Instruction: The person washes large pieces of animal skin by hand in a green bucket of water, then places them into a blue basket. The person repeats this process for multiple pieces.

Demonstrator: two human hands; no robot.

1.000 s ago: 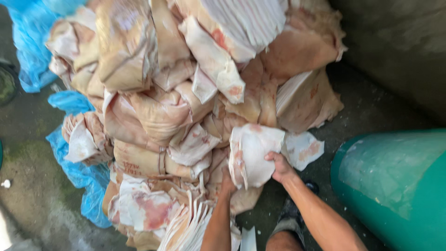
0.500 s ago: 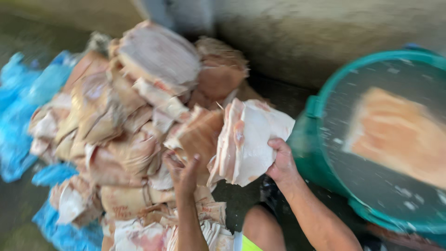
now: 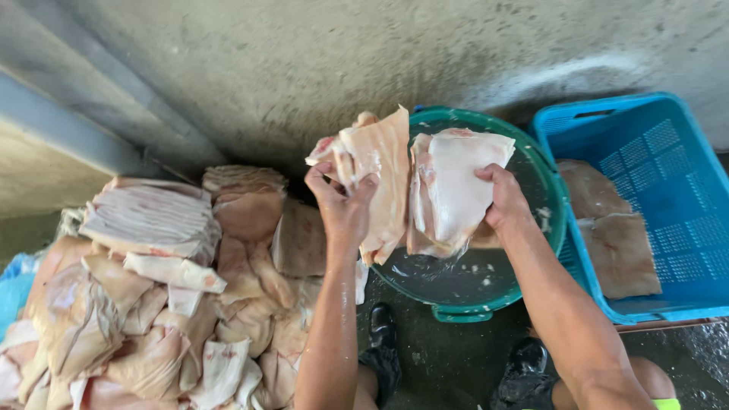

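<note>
Wet concrete floor (image 3: 448, 364), grey wall behind. We note left hand (image 3: 343, 205) and right hand (image 3: 501, 199), fingers clenched on pale raw pork skin slabs (image 3: 425, 190), held over green round plastic tub (image 3: 486, 281), centre frame, presumably to drip.

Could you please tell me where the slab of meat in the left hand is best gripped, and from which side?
Probably its upper edge, from the left: the slab of meat hangs upright over the green tub, and the left hand already clamps there.

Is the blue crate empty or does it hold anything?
Not empty: the blue crate holds two flat slabs of meat on its floor; the rest of it is bare.
</note>
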